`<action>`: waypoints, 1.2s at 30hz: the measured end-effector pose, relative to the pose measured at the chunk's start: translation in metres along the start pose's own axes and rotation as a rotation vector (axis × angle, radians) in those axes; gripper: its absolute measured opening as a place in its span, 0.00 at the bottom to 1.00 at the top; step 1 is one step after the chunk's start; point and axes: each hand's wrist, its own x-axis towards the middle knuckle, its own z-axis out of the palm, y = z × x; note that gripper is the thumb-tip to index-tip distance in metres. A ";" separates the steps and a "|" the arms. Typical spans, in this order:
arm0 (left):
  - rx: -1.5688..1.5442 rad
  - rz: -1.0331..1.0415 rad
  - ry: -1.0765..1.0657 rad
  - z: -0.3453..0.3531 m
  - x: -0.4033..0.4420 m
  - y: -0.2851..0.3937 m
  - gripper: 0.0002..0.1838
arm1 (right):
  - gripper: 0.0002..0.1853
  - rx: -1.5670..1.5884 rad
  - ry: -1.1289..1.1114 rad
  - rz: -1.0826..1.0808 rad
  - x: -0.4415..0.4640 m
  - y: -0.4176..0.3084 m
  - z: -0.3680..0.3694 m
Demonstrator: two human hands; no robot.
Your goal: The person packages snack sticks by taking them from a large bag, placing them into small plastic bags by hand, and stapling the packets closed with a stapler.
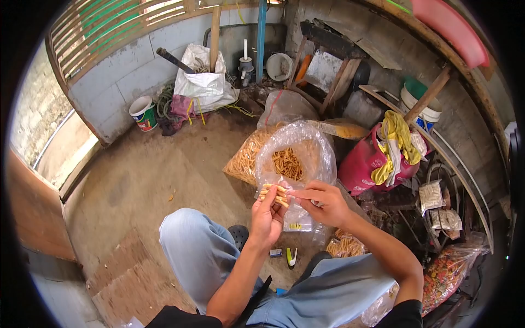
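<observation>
In the middle of the head view, my left hand (pixel 264 223) is closed around a small packet of pale stick snacks (pixel 275 194). My right hand (pixel 326 204) pinches the thin plastic at the packet's right side. Just beyond both hands stands a large transparent bag (pixel 324 146), open at the top, with brown stick snacks (pixel 287 164) inside. Below my hands, a green and white stapler (pixel 291 257) lies on the floor beside a small dark box (pixel 275 253). More stick snacks in plastic (pixel 345 244) lie under my right forearm.
A pink container (pixel 361 167) draped with yellow cloths (pixel 398 143) stands at the right. Farther back are a white sack (pixel 202 87) and a paint bucket (pixel 143 113). Small snack packs (pixel 431 197) hang at the right, above a bag of colourful wrappers (pixel 451 276).
</observation>
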 end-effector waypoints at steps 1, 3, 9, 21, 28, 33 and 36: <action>-0.008 0.009 0.048 -0.001 0.001 0.002 0.11 | 0.15 -0.002 0.003 -0.006 0.001 0.002 -0.003; -0.015 0.021 0.095 -0.006 0.004 0.006 0.11 | 0.13 0.071 0.053 0.026 0.002 0.006 -0.009; -0.078 0.004 0.125 -0.014 0.009 0.014 0.12 | 0.09 -0.099 -0.075 0.412 -0.004 0.099 -0.002; -0.116 -0.186 0.124 -0.029 0.021 -0.003 0.11 | 0.11 -0.620 -0.503 0.504 -0.062 0.279 0.124; -0.099 -0.194 0.192 -0.031 0.029 -0.003 0.13 | 0.12 -0.828 -0.447 0.456 -0.075 0.299 0.145; -0.114 -0.200 0.195 -0.033 0.034 -0.003 0.13 | 0.10 -0.843 -0.427 0.459 -0.072 0.298 0.147; -0.126 -0.212 0.201 -0.033 0.034 -0.004 0.13 | 0.09 -0.842 -0.524 0.393 -0.071 0.302 0.145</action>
